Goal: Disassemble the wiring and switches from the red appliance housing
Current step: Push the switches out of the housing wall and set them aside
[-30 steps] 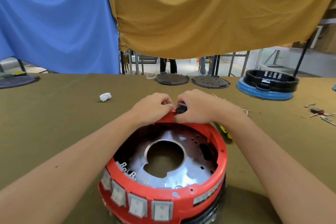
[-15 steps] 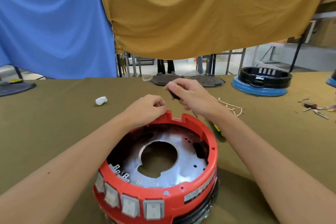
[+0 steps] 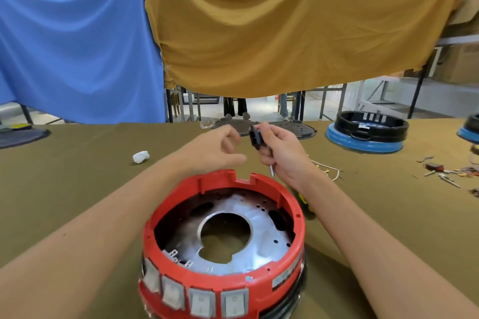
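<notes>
Red appliance housing point(image 3: 225, 238) sits on the olive-covered table point(image 3: 77, 189) close to the camera, open side up, metal plate with round hole inside, row of four white rocker switches point(image 3: 199, 300) on its near wall. Right hand point(image 3: 283, 155) is raised beyond the far rim, pinching a small black socket part point(image 3: 256, 137) in its fingertips, a thin metal shaft poking out under the palm. Left hand point(image 3: 215, 150) just beside it, fingers loose and spread, holding nothing. Hands near, not touching. White wad point(image 3: 141, 156) left on table; loose wires point(image 3: 326, 167) right; blue-and-black housing point(image 3: 366, 132) far right.
</notes>
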`<action>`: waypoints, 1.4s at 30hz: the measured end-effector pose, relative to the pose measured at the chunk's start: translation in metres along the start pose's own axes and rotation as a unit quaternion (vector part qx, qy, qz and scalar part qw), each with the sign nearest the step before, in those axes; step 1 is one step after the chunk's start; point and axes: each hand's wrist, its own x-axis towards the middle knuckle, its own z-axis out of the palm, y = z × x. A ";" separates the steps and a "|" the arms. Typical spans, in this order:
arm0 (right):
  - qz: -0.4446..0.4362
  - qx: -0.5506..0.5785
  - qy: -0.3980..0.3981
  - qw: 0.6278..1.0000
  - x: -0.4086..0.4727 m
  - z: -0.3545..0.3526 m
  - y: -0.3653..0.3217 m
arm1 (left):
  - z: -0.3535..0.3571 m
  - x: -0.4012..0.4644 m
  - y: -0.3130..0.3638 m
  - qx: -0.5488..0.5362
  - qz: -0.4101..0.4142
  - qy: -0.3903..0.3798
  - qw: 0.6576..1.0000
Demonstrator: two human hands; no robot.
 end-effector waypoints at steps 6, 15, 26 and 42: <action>-0.095 -0.129 0.011 0.987 -0.004 0.011 0.003 | 0.030 -0.002 0.000 -0.174 0.073 0.130 0.973; -0.172 -0.303 0.019 0.937 -0.006 0.015 0.004 | 0.033 -0.005 -0.003 -0.151 0.078 0.202 0.965; -0.163 -0.331 0.034 0.929 -0.004 0.003 -0.004 | 0.030 -0.008 -0.002 -0.147 0.091 0.240 0.955; 0.058 -0.624 0.144 0.766 0.005 -0.073 -0.028 | 0.033 -0.008 -0.014 0.061 -0.015 -0.003 0.998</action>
